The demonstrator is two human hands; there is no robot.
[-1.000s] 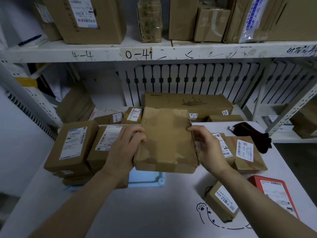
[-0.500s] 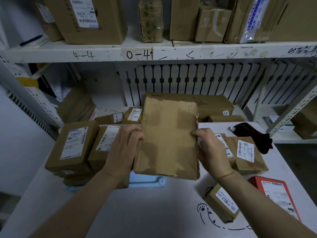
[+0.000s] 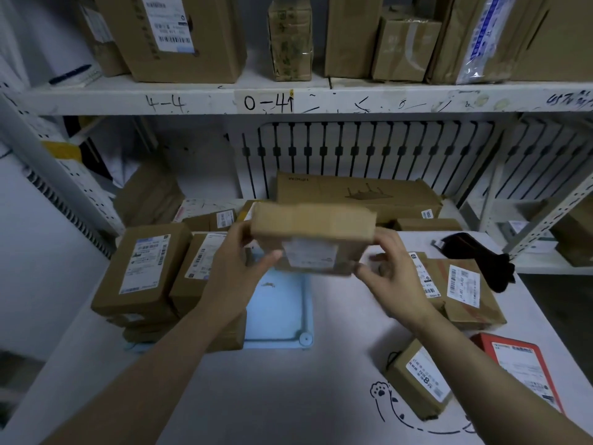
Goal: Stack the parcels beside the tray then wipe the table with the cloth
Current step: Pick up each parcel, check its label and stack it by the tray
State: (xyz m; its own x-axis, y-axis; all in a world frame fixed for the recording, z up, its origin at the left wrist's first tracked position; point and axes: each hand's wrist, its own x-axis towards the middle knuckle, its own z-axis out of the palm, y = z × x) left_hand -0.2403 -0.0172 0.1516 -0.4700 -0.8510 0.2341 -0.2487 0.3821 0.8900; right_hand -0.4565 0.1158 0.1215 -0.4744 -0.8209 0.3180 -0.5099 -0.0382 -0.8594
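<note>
Both hands held one brown parcel (image 3: 313,239) in the air above the light-blue tray (image 3: 282,313), its labelled face tipped toward the camera; the parcel was motion-blurred. Left hand (image 3: 239,271) clamped the parcel's left edge, thumb underneath near the label. Right hand (image 3: 390,273) gripped the right edge, fingers curled around the lower corner. Two stacks of labelled parcels (image 3: 146,268) stood at the tray's left side, overlapping its left part. Loose parcels lay right of the tray: a flat one (image 3: 465,290), a small box (image 3: 418,380), a red package (image 3: 519,370). Dark cloth (image 3: 478,256) rested at the white table's (image 3: 256,396) far right edge, well apart from the hands.
</note>
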